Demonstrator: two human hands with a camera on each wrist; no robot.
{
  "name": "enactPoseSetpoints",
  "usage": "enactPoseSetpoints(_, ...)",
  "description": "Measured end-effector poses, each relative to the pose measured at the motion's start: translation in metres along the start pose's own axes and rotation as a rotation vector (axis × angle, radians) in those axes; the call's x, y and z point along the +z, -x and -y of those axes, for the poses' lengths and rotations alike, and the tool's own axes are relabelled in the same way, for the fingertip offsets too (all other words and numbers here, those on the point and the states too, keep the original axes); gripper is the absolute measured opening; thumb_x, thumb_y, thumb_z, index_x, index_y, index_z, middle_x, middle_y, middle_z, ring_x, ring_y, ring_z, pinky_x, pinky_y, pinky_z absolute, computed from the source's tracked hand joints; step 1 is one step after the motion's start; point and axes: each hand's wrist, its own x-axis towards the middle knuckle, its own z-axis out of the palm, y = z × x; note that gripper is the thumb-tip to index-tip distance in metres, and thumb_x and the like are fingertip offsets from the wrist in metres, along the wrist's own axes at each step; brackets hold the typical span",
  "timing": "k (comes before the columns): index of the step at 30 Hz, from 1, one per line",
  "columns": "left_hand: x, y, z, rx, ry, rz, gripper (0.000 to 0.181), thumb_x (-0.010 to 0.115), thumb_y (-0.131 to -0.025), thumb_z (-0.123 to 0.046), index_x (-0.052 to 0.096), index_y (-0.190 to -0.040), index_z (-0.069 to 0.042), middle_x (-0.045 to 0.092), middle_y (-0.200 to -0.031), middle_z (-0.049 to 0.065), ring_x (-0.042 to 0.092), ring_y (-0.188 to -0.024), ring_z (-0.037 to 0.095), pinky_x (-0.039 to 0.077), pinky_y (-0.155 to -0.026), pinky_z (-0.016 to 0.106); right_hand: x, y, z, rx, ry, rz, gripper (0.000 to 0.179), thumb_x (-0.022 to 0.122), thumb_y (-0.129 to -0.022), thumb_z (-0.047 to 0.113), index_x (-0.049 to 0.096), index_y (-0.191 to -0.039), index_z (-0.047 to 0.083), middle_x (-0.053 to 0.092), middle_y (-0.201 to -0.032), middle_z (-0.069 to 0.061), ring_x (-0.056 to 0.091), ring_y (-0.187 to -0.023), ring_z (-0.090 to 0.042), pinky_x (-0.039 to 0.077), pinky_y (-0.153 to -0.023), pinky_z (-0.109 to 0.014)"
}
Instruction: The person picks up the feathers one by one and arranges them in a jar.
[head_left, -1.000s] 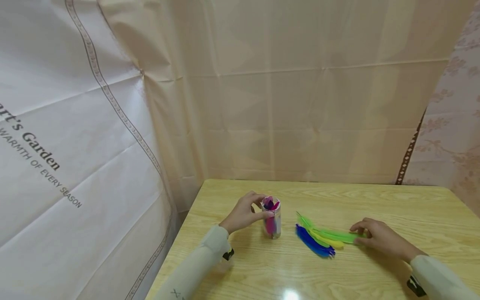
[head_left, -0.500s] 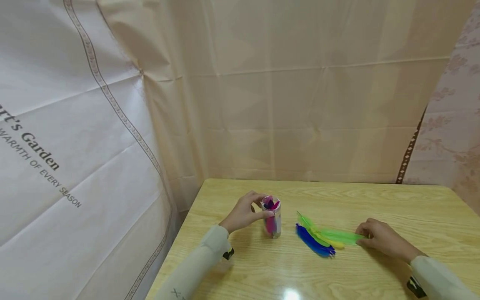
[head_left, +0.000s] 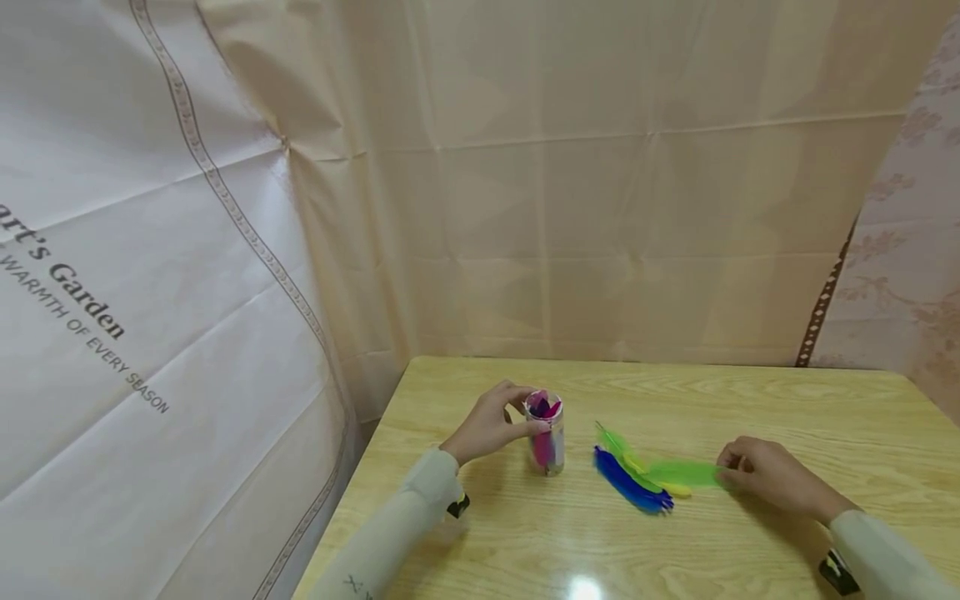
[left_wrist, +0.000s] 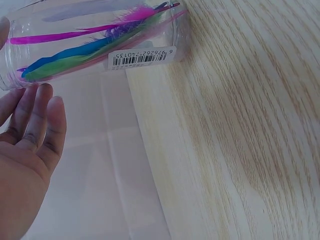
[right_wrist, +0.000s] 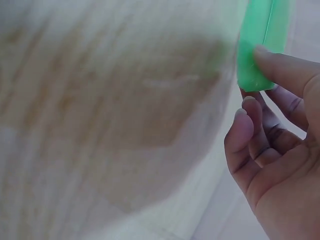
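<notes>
A clear plastic jar (head_left: 556,446) stands upright on the table, with several pink, purple, blue and green feathers (left_wrist: 75,55) inside. My left hand (head_left: 491,423) grips the jar near its rim, thumb on the near side and fingers behind. The left wrist view shows a barcode label (left_wrist: 142,57) near the jar's base. My right hand (head_left: 772,477) pinches the end of a bright green feather (right_wrist: 260,45) between thumb and fingers. Left of that hand, a blue feather (head_left: 630,483), a yellow feather (head_left: 678,491) and a lime green feather (head_left: 615,442) lie together on the table.
The wood-grain table (head_left: 480,542) ends at a back edge against a beige cloth (head_left: 540,208). On the left hangs a white printed cloth (head_left: 150,333), close to the table's left edge. A floral cloth (head_left: 907,250) hangs at the right.
My right hand has drawn the green feather slightly to the right, away from the other feathers. My left hand and the jar stay in place.
</notes>
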Motion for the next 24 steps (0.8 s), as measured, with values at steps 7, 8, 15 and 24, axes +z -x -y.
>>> enactPoseSetpoints(7, -0.001, -0.001, -0.001, 0.011, -0.012, -0.009, 0.054, 0.069, -0.082, -0.052, 0.058, -0.129, -0.027, 0.053, -0.103, -0.010, 0.056, -0.097, 0.020, 0.051, -0.068, 0.026, -0.009, -0.006, 0.000, -0.016, -0.002, -0.065, 0.006, 0.067, -0.090, 0.025, 0.066, -0.087, 0.020, 0.059, -0.072, 0.010, 0.047, -0.060, -0.002, 0.040, -0.052, -0.022)
enactPoseSetpoints(8, -0.001, -0.001, -0.001, 0.010, -0.015, -0.010, 0.054, 0.069, -0.082, -0.052, 0.058, -0.129, -0.027, 0.053, -0.103, -0.010, 0.056, -0.096, 0.018, 0.051, -0.068, 0.026, -0.010, -0.007, 0.001, -0.020, 0.006, -0.077, 0.007, 0.067, -0.090, 0.025, 0.066, -0.086, 0.020, 0.058, -0.072, 0.010, 0.046, -0.059, -0.001, 0.039, -0.051, -0.022)
enactPoseSetpoints(15, -0.001, -0.002, 0.001, -0.001, -0.013, 0.001, 0.055, 0.069, -0.082, -0.052, 0.057, -0.130, -0.027, 0.053, -0.103, -0.010, 0.056, -0.097, 0.017, 0.051, -0.068, 0.026, -0.016, -0.009, 0.010, 0.031, -0.005, -0.115, 0.008, 0.068, -0.089, 0.023, 0.069, -0.092, 0.016, 0.062, -0.078, 0.006, 0.049, -0.063, -0.003, 0.041, -0.053, -0.023)
enactPoseSetpoints(24, -0.001, -0.002, 0.001, 0.006, -0.016, -0.007, 0.055, 0.070, -0.082, -0.051, 0.058, -0.129, -0.026, 0.053, -0.103, -0.010, 0.057, -0.098, 0.022, 0.051, -0.069, 0.025, -0.022, -0.006, 0.016, 0.031, -0.014, -0.220, 0.011, 0.064, -0.092, 0.027, 0.069, -0.097, 0.018, 0.064, -0.085, 0.002, 0.052, -0.067, -0.004, 0.043, -0.053, -0.024)
